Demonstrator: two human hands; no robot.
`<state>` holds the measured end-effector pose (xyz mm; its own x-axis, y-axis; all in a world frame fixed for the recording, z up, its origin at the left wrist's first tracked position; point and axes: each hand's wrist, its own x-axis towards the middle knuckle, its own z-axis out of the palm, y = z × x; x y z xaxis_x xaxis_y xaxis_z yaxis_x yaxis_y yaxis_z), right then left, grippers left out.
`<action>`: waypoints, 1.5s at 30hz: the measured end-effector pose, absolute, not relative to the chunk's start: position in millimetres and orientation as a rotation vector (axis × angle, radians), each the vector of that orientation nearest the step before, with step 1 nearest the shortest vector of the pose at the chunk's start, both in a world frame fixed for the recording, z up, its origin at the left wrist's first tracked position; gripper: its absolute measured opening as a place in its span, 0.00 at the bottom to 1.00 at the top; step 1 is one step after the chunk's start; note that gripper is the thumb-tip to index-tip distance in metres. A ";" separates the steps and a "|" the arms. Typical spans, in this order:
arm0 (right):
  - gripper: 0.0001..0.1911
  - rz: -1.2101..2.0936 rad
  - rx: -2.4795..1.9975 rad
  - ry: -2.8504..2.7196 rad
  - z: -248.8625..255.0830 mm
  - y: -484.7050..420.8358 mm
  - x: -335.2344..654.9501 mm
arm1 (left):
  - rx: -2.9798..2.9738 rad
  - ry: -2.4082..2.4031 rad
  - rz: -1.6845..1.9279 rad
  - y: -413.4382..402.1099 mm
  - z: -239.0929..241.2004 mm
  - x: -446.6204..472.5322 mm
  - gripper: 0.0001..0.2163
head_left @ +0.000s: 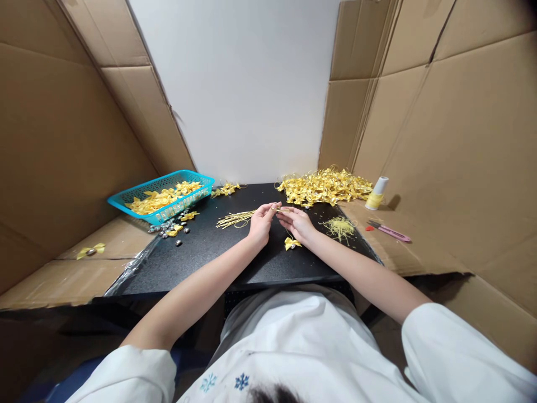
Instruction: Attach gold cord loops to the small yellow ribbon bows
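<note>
My left hand (262, 221) and my right hand (297, 223) meet above the middle of the black table (201, 254). Both are closed in a pinch on a thin gold cord, mostly covered by the fingers. A yellow ribbon bow (292, 243) with a silver bead at its centre is just below the right hand, and a thin strand seems to run up from it. Left of my left hand lies a bundle of gold cords (235, 219). Beyond the right hand spreads a large heap of yellow bows (323, 187) with cord loops.
At the left a turquoise basket (121, 200) holds yellow bows, with silver beads (168, 228) beside it. One bow (91, 251) lies on the cardboard. To the right are cord scraps (339, 227), pink-handled snips (394, 233) and a thread cone (376, 193). Cardboard walls rise on both sides.
</note>
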<state>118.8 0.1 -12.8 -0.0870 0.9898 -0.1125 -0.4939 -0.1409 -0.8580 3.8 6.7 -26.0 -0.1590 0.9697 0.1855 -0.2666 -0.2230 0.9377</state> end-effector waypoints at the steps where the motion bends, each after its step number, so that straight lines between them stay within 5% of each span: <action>1: 0.04 1.543 -0.868 -0.785 -12.6 -0.5 118.2 | 1.078 0.977 1.564 6.5 -25.8 3.7 0.18; 25: 0.06 1.476 -0.787 -0.758 -16.3 -1.0 117.4 | 0.890 0.909 1.554 8.2 -26.8 4.7 0.19; 45: 0.21 1.003 -0.832 -1.169 -26.5 5.8 120.3 | 1.048 0.898 1.555 4.8 -21.1 2.9 0.19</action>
